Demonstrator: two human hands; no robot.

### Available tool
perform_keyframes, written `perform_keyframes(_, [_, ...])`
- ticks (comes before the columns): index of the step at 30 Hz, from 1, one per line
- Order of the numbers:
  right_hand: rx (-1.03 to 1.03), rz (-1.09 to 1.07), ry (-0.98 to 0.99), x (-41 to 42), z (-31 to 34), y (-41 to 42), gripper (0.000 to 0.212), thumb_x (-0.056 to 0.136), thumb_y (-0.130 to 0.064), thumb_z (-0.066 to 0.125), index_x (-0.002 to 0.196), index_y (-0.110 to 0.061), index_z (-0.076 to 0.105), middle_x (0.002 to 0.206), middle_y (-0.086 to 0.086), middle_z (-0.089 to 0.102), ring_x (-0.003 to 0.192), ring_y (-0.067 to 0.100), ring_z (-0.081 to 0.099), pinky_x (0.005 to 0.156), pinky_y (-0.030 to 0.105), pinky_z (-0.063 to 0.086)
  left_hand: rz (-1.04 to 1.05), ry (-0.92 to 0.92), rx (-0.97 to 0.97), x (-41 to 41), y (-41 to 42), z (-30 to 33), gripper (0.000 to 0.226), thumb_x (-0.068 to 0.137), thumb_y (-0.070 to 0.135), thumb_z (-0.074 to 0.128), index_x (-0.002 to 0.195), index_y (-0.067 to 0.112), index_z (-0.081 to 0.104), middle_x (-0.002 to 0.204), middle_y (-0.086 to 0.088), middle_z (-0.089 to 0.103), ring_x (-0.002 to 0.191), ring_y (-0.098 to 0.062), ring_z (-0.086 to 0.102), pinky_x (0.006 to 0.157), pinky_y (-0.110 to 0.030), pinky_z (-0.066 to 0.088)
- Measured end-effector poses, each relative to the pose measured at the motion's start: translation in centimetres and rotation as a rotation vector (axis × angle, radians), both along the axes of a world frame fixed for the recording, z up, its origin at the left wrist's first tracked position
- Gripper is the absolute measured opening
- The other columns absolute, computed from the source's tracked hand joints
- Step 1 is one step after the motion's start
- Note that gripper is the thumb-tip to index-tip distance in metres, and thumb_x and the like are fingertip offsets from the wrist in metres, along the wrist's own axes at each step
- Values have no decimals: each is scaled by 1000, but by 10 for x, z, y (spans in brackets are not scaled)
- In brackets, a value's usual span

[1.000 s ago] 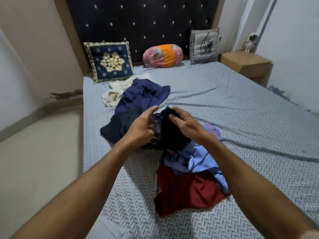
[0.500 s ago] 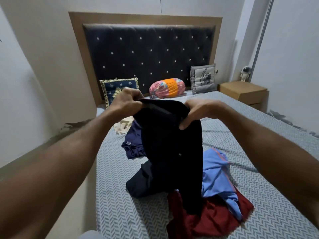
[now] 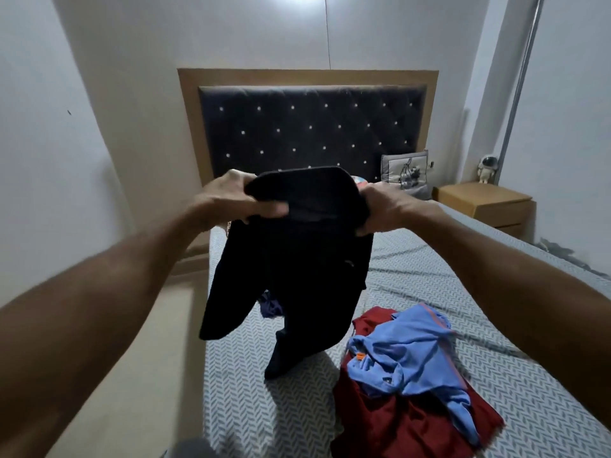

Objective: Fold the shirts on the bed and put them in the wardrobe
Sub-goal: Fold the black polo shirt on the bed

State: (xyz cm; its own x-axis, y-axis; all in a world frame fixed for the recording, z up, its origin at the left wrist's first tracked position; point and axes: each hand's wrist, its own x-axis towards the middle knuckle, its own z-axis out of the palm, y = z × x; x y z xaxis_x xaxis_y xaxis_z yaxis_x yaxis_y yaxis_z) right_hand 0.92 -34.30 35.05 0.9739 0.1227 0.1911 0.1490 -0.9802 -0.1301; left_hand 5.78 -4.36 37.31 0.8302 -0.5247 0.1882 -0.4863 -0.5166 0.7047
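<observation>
Two bare forearms reach in from the bottom corners, with no sleeves, watch, bracelet or rings to be seen on them. The left hand [image 3: 231, 200] and the right hand [image 3: 383, 209] are gloveless. Veins and tendons stand out along both wrists. The left hand's fingers are slightly blurred.

Two hands up, left hand [image 3: 231, 200] and right hand [image 3: 380, 209]. Four shirts showing: black shirt [image 3: 297, 259], blue shirt [image 3: 416, 355], red shirt [image 3: 396, 424], purple shirt [image 3: 271, 307]. One cushion [image 3: 405, 171], one nightstand [image 3: 486, 206], one figurine [image 3: 486, 168].
</observation>
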Motion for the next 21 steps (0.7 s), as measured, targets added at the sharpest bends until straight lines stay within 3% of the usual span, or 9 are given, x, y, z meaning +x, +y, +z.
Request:
perform_keyframes(2, [57,-38,-197,7,0,1,16,78,-18,73,93,-13,75,76,-2,64,89,29,66,67,26,36,21,-173,359,0,11,4,56,54,46,91,104,30,75,96,5,72,92,-16,70,75,-31,54])
perform_keyframes(4, [316,-100,-318,11,5,-1,17,76,-18,64,87,-17,77,78,6,68,88,32,68,65,31,44,165,-426,519,5,17,4,33,66,19,85,98,17,76,97,-4,61,90,-27,66,70,-28,47])
perform_keyframes(6, [449,-131,-384,12,12,1,13,78,-25,65,84,-19,75,80,10,71,83,28,68,63,31,47,305,-568,348,7,24,5,24,78,6,69,99,12,76,96,-13,63,89,-36,67,71,-31,50])
perform_keyframes(9, [599,-168,-352,14,13,6,21,83,-40,68,77,-19,68,70,6,66,65,24,66,50,30,48,465,-191,-253,10,26,8,20,91,9,59,106,16,70,95,-13,70,78,-32,71,55,-38,60])
perform_keyframes(11, [580,-196,-275,18,9,4,29,84,-51,69,80,-22,69,74,2,69,69,20,65,55,30,48,501,-45,-404,11,29,6,16,94,24,64,109,19,68,100,-13,72,78,-29,72,54,-37,59])
perform_keyframes(15, [210,-274,-160,21,17,-15,31,72,-60,79,69,-32,68,80,1,68,80,18,62,56,26,39,442,-235,-16,20,47,1,27,81,31,83,102,18,71,94,-6,71,86,-25,67,79,-39,56])
perform_keyframes(18, [-14,-313,-104,16,28,-30,32,67,-50,86,88,-29,75,89,4,66,84,23,60,65,30,46,316,-355,313,21,54,5,24,76,24,85,93,17,71,88,-8,68,87,-29,65,73,-36,51])
perform_keyframes(20, [16,-340,-123,15,29,-34,27,75,-36,83,101,-31,77,97,7,69,86,23,59,73,32,50,373,-488,319,21,54,5,7,80,15,74,87,18,72,85,-12,70,87,-35,65,72,-35,48])
perform_keyframes(21, [98,-356,-180,15,27,-35,23,81,-30,79,104,-30,77,103,9,71,89,24,59,78,32,51,444,-531,274,22,53,4,13,80,11,69,89,19,73,89,-14,71,88,-36,65,75,-37,50])
